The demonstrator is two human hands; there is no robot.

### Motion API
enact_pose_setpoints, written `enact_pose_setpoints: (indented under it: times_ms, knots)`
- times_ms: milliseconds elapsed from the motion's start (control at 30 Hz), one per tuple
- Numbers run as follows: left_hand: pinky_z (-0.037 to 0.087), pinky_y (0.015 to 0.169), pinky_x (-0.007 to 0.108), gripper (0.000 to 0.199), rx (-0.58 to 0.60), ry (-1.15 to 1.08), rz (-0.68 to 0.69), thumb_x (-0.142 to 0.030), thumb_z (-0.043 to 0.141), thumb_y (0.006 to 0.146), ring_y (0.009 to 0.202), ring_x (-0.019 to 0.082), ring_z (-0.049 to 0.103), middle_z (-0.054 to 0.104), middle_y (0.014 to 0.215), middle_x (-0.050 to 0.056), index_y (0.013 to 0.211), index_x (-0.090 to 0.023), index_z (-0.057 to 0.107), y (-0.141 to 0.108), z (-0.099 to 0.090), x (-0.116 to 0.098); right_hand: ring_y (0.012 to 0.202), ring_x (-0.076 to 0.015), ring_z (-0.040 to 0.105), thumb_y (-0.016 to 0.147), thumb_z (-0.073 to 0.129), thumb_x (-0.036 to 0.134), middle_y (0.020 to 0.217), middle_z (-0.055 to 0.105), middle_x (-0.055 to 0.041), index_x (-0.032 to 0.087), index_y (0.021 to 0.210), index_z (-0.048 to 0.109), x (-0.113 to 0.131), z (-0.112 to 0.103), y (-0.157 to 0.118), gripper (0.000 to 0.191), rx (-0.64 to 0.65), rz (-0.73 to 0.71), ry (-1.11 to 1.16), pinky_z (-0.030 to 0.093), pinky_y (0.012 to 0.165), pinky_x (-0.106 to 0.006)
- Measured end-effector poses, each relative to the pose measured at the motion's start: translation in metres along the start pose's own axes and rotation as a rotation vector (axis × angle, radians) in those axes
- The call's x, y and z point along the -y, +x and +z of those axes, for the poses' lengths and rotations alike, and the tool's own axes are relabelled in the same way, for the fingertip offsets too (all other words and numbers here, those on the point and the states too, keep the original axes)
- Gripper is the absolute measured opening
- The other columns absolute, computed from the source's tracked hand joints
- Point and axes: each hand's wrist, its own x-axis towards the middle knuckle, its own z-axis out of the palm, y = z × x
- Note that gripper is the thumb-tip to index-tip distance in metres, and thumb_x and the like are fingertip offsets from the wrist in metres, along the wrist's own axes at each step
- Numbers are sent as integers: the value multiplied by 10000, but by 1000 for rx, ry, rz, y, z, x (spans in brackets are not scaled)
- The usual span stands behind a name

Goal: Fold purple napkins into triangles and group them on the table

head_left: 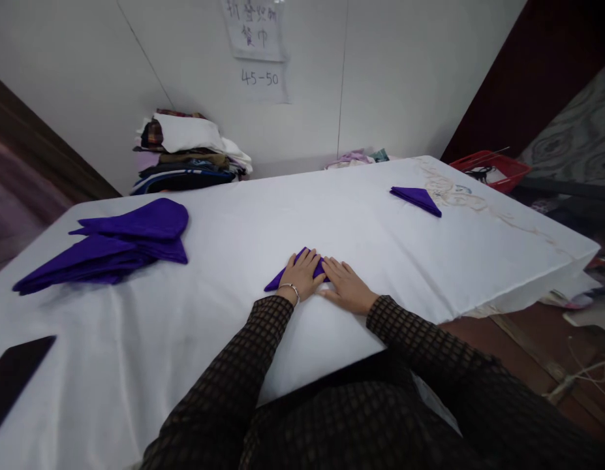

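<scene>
In the middle of the white-covered table lies a purple napkin (279,281), folded into a pointed, triangle-like shape. My left hand (302,274) rests flat on top of it, fingers stretched out, with a bracelet at the wrist. From the right, my right hand (348,287) lies flat with its fingertips at the napkin's right edge. The two hands nearly meet and hide much of the cloth between them. Another folded purple napkin (416,198) in a triangle sits farther back to the right. At the left, a loose pile of purple napkins (130,241) overlaps itself.
A white tablecloth (243,228) covers the table. Behind its far edge stands a stack of folded clothes (189,153) against the wall. A red basket (498,168) is beyond the right corner. A dark flat object (18,375) lies at the near left.
</scene>
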Motion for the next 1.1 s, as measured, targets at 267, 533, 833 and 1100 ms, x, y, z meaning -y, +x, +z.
enact_pose_setpoints:
  times_ms: [267,533,833,1100]
  knots:
    - [189,1121,467,542,-27,-17,9,-454,301,913,1391,216,216,319,1495,49,1396,-215,360,0,5,1,1385,-276,214,878,370,610,1497,256,-174,118,1456,238,-5,5,-3,770,-22,-20,-63,210,1098,-488]
    - [136,1123,518,578,-5,-18,-123,-484,276,919,1404,239,174,233,1526,62,1432,-217,287,-24,-3,30,1375,-283,242,886,365,597,1484,288,-175,128,1444,280,-4,6,-4,733,-39,-23,-70,227,1087,-501]
    - [158,1106,550,495,-7,-30,-338,-359,241,949,1392,227,219,305,1495,74,1422,-226,300,-73,-10,61,1378,-289,229,889,346,602,1490,280,-164,123,1438,294,-7,8,-4,730,-30,-19,-54,219,1089,-499]
    - [366,1048,365,344,-253,-228,-296,-378,468,862,1190,179,511,651,1176,34,1130,-226,619,-109,-12,72,1377,-300,230,887,330,615,1486,293,-163,128,1433,305,-12,13,-4,732,-56,-48,-56,219,1087,-512]
